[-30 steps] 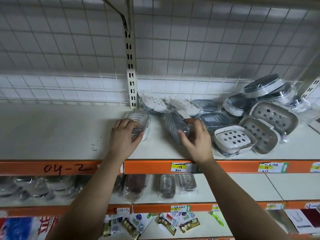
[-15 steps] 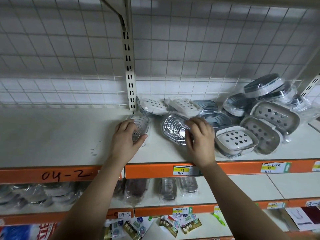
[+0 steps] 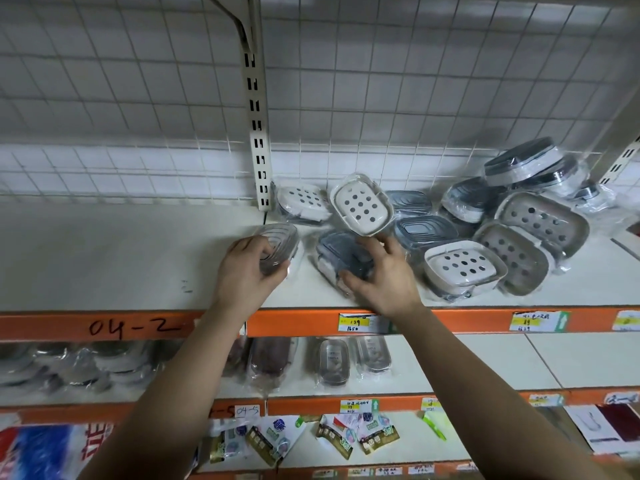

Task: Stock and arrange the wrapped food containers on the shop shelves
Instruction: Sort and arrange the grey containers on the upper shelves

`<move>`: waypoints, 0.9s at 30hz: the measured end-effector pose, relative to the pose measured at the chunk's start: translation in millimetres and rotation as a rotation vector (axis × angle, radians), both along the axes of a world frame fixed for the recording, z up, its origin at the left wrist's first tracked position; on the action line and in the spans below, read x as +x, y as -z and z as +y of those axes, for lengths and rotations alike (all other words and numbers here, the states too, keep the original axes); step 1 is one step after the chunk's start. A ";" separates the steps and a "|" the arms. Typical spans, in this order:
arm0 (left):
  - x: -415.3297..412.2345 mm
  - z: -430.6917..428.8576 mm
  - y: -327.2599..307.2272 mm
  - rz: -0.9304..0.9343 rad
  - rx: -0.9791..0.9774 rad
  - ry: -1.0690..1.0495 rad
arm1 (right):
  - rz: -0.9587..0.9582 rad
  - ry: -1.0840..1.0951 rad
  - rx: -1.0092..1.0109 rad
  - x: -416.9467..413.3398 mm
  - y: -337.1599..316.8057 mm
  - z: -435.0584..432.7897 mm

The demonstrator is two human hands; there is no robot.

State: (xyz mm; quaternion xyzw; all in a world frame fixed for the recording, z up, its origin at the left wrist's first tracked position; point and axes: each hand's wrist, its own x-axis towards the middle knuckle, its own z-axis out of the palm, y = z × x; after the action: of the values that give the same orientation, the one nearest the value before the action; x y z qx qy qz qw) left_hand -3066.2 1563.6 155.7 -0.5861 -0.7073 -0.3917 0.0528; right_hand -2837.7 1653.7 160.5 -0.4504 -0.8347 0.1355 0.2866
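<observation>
Head view, left hand [image 3: 247, 275]: fingers and thumb curled round the clear ribbed container [image 3: 278, 245], low on the white shelf [image 3: 121, 261].
Right hand [image 3: 382, 280]: fingers spread and bent over the grey wrapped container [image 3: 337, 258], thumb at its near edge.
White perforated container [image 3: 362, 204]: tilted up just beyond the right fingertips; contact unclear.
</observation>
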 end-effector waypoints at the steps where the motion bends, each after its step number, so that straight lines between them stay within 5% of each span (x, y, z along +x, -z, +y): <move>1: 5.5 -5.2 -2.2 -0.006 0.005 -0.012 | 0.031 -0.035 0.015 4.9 -2.4 -4.3; 12: 127.3 -70.5 -1.7 -0.028 0.067 -0.045 | 0.008 -0.126 0.142 118.7 -3.5 -67.9; 17: 181.9 -91.1 4.8 0.044 0.103 -0.024 | 0.148 -0.124 0.179 173.4 15.0 -97.8; 27: 246.4 -133.8 80.5 0.062 0.066 0.020 | 0.072 -0.003 -0.025 248.4 105.3 -123.2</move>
State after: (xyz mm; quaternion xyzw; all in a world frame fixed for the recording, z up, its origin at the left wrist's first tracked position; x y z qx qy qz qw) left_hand -2819.7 1429.8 75.2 -0.6027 -0.6862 -0.3973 0.0902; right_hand -2589.3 1530.5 55.2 -0.4473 -0.8227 0.1626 0.3108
